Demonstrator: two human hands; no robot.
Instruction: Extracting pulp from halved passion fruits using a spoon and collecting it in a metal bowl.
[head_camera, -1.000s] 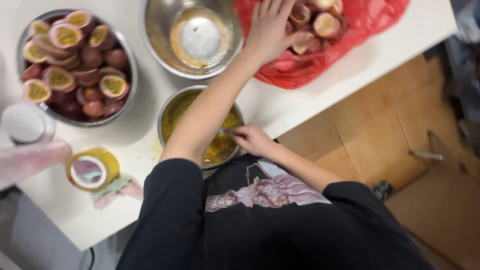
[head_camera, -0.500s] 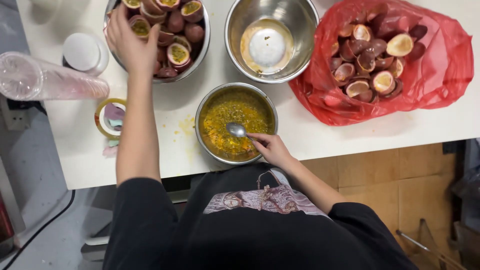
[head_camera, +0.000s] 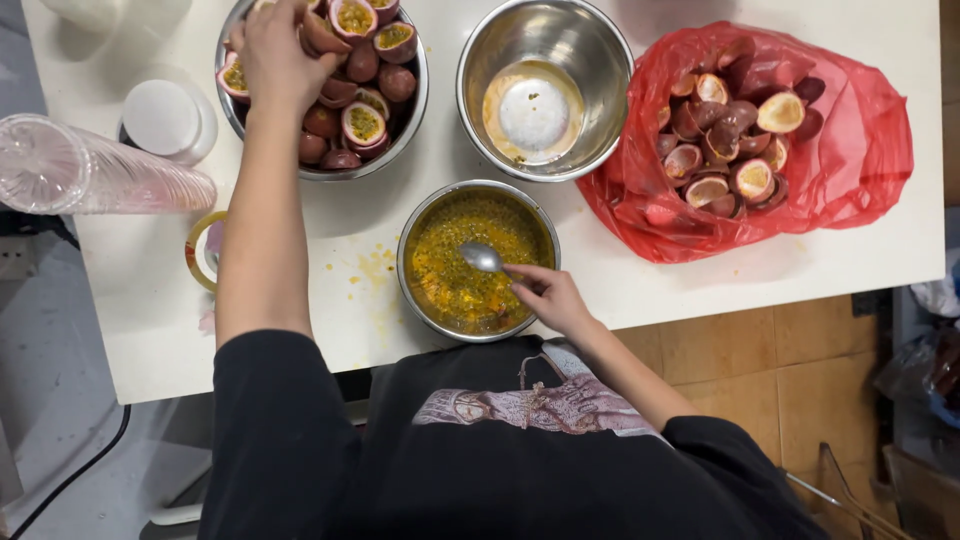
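From the head view, the only one we have, the chief change is on the left: a second ago our left hand (head_camera: 275, 55) was far over in the red plastic bag of emptied shells (head_camera: 850, 170); half a second ago it had crossed to the round steel bowl of halved purple passion fruit (head_camera: 415, 110), and now it sits deeper among the halves, fingers curled down over one at the far rim. We think the grip is closing on that half, though the back of the hand hides the fingertips and we cannot say it is fully clenched. The right hand (head_camera: 550, 298) has barely moved in that time: it grasps the handle of the small metal spoon (head_camera: 482, 257), whose bowl rests on the yellow seeded pulp inside the middle steel bowl (head_camera: 415, 225) at the near edge of the white surface (head_camera: 700, 285). By our reading, an emptied shell has been dropped and a fresh half is being fetched, with the spoon held ready over the pulp. Beyond that sits a second, nearly empty steel bowl with a smear of juice (head_camera: 535, 105). At the left lie a sleeve of clear plastic cups on its side (head_camera: 90, 170), a white-lidded tub (head_camera: 160, 118) and a yellow roll of tape (head_camera: 200, 250), half hidden by the forearm. Yellow splashes (head_camera: 370, 268) mark the surface beside the pulp bowl.
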